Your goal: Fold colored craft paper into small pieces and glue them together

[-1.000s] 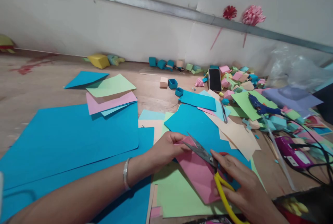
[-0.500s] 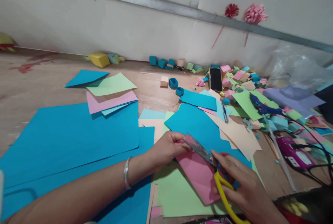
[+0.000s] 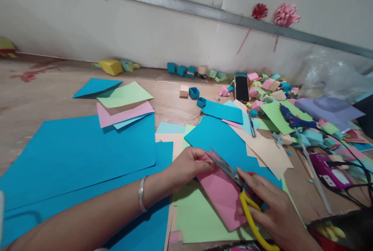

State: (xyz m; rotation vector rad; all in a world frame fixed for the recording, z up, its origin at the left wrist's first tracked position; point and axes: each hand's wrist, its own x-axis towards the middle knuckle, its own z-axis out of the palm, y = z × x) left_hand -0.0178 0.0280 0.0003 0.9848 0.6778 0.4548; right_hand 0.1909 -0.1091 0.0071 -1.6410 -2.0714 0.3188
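My left hand (image 3: 189,165), with a silver bangle at the wrist, pinches the upper end of a pink paper piece (image 3: 220,196). My right hand (image 3: 266,200) grips scissors (image 3: 229,170) with yellow and red handles. Their blades lie along the paper's upper right edge, tips slightly apart and close to my left fingers. The lower end of the pink paper reaches toward my right fingers. Beneath both hands lie a light green sheet (image 3: 201,223) and a blue sheet (image 3: 215,136).
Large blue sheets (image 3: 87,154) cover the left side. Folded pink paper (image 3: 125,114) rests on them. A phone (image 3: 241,88) leans by a heap of small paper boxes. At right are a glue gun (image 3: 294,119), a purple power strip (image 3: 330,171) with cables, and a plastic bag (image 3: 329,76).
The scissor blades have shifted slightly and their gap has narrowed a little along the pink paper. Both hands stay in nearly the same place.
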